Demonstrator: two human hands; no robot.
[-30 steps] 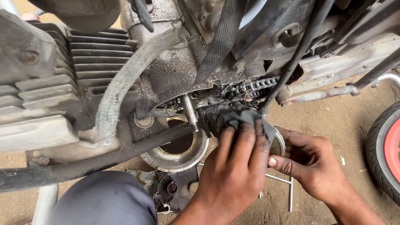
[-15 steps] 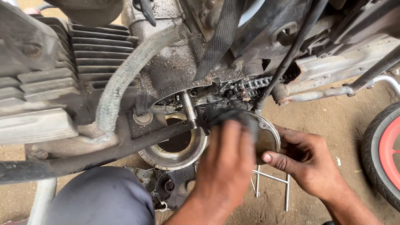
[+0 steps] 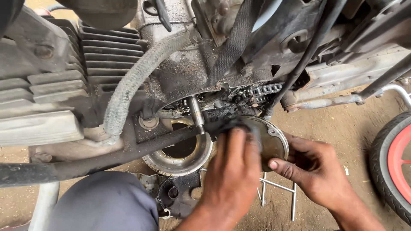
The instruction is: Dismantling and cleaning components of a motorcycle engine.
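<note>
Both grips busy: left hand [image 3: 233,171] pressing a black rag [image 3: 224,124] on the round metal cover [image 3: 272,143], right hand [image 3: 317,171] pinching its 4 o'clock edge.

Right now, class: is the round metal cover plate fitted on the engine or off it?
Off. The right hand holds the round cover plate clear of the engine while the left hand presses a dark rag on it.

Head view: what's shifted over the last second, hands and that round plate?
The left hand, pressing a dark rag, slid left and slightly down across the round metal plate, uncovering more of it. The right hand still holds the plate's edge. Chain and ring unmoved.
</note>
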